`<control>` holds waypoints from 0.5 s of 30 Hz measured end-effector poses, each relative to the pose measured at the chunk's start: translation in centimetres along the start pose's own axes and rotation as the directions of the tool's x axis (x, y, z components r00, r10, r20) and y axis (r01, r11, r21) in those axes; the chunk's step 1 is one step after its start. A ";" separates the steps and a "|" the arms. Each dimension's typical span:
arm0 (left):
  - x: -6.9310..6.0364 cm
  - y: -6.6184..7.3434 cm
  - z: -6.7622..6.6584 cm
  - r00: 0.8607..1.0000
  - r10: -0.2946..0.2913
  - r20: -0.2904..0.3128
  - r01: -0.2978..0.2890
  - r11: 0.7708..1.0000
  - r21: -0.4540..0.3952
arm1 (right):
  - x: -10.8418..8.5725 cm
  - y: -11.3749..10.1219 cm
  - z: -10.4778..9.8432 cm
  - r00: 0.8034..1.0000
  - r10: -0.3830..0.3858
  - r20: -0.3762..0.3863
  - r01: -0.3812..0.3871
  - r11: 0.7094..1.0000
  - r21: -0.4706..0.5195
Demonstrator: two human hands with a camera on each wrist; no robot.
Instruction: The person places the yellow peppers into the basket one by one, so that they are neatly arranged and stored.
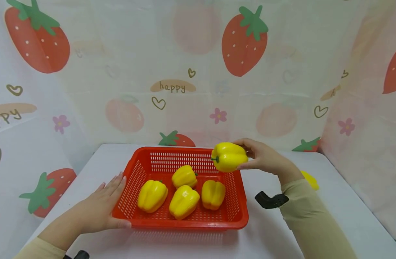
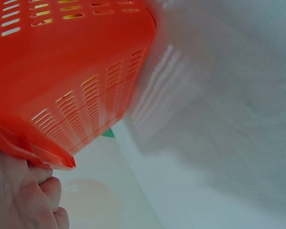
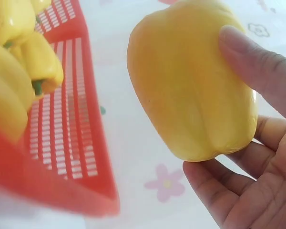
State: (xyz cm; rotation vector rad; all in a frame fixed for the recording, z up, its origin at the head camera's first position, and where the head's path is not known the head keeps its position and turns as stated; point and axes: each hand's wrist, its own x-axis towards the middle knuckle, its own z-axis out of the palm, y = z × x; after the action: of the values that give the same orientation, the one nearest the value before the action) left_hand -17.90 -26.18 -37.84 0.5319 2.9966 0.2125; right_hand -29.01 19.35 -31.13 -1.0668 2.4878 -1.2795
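Observation:
In the head view, my right hand (image 1: 262, 158) holds a yellow bell pepper (image 1: 228, 157) above the back right of a red plastic basket (image 1: 188, 224). The pepper's green stem points left. Thumb and fingers grip the pepper (image 3: 190, 81) from one side in the right wrist view. My left hand (image 1: 99, 205) rests against the basket's left side, its fingers fairly straight along the rim and its thumb at the front corner. Several more yellow bell peppers (image 1: 184, 202) lie in the basket. The left wrist view shows part of the left hand (image 2: 26, 195) under the rim.
A white table (image 1: 269, 230) bears the basket. Behind the right forearm a yellow thing (image 1: 310, 180) shows, mostly hidden. Strawberry-printed cloth (image 1: 198, 72) hangs behind and at both sides. A black band piece (image 1: 271, 200) sits at the right wrist.

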 end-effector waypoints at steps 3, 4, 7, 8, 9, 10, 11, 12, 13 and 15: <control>0.0 0.1 0.0 1.000 -0.002 0.004 0.002 1.000 -0.002 | 0.9 -0.3 0.7 1.000 0.001 0.004 -0.001 1.000 0.001; 0.0 0.1 0.0 1.000 -0.002 0.004 0.002 1.000 -0.004 | 1.2 -0.4 1.0 1.000 0.004 0.006 -0.004 1.000 0.001; -0.1 0.1 0.0 1.000 0.002 0.003 -0.002 1.000 -0.006 | 2.1 -0.7 1.7 1.000 0.022 0.014 -0.022 1.000 -0.008; -0.1 0.1 0.0 1.000 0.003 0.002 -0.003 1.000 -0.005 | 2.4 -0.8 1.9 0.999 0.032 0.018 -0.032 0.999 -0.011; -0.1 0.1 0.0 1.000 0.005 0.000 -0.005 1.000 -0.003 | 2.6 -0.8 2.2 0.999 0.041 0.023 -0.041 0.999 -0.018; -0.1 0.1 0.0 1.000 0.007 -0.001 -0.007 1.000 -0.001 | 2.9 -0.9 2.4 0.998 0.052 0.026 -0.051 0.998 -0.027; -0.1 0.1 0.0 1.000 0.008 -0.002 -0.008 1.000 0.001 | 3.2 -1.0 2.7 0.998 0.062 0.030 -0.061 0.997 -0.036; -0.1 0.1 0.0 1.000 0.012 -0.005 -0.012 1.000 0.003 | 3.5 -1.1 3.0 0.997 0.070 0.034 -0.069 0.997 -0.045; -0.1 0.1 0.0 1.000 0.014 -0.006 -0.014 1.000 0.006 | 3.8 -1.2 3.2 0.996 0.079 0.038 -0.077 0.996 -0.052; -0.1 0.1 -0.1 1.000 0.019 -0.011 -0.019 1.000 0.009 | 4.3 -1.4 3.7 0.994 0.096 0.042 -0.093 0.993 -0.071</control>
State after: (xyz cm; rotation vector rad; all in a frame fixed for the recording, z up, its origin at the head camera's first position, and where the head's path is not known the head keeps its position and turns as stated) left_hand -17.81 -26.15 -37.74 0.5623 3.0060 0.2040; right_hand -29.89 13.66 -31.61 -0.9686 2.5321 -1.1386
